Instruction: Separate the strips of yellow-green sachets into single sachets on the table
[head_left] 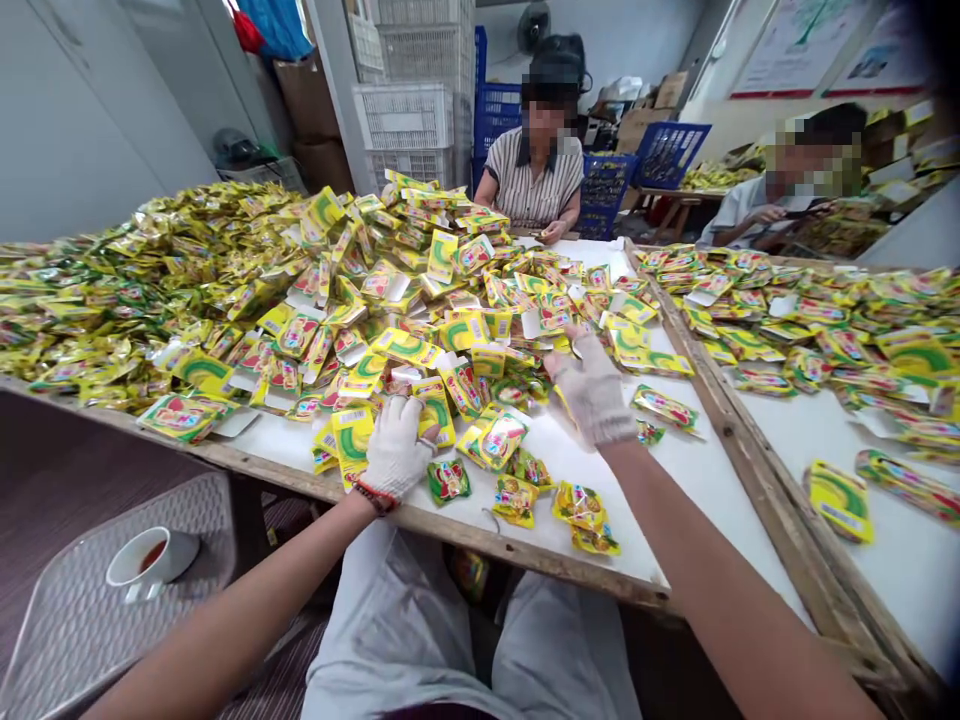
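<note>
Both my hands wear white knit gloves. My left hand (396,447) rests near the table's front edge, fingers curled over a flat yellow-green carton (352,437). My right hand (592,390) reaches further in, palm down with fingers stretched toward the heap of yellow cartons and sachets (420,300); nothing shows in it. Small loose sachets (517,497) lie on the white tabletop (675,500) between and below my hands.
A wooden rim (480,535) edges the table. A second table (900,560) with more packets stands to the right. Two people sit at the far side. White and blue crates (409,115) are stacked behind. A cup (146,560) sits on a tray at lower left.
</note>
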